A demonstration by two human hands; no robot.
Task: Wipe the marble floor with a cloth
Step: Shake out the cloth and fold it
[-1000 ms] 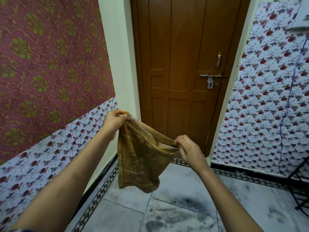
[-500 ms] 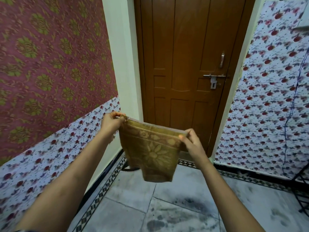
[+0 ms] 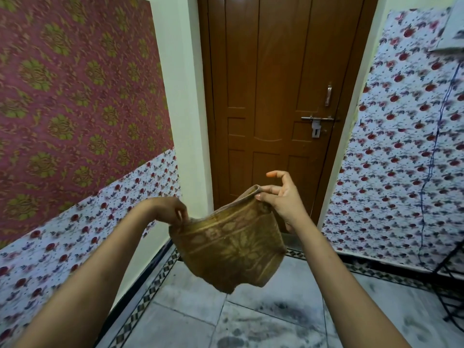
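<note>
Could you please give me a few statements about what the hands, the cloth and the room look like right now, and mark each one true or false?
1. Both hands hold the cloth up in the air, clear of the floor. True.
2. The right hand is higher than the left hand. True.
3. The cloth is plain white. False: it is yellowish brown with a woven flower pattern.
4. The door ahead stands wide open. False: it is shut, with its bolt on the right side.
5. The floor tiles show dark smudges. True.
6. The cloth lies crumpled on the floor. False: it hangs between the two hands.
</note>
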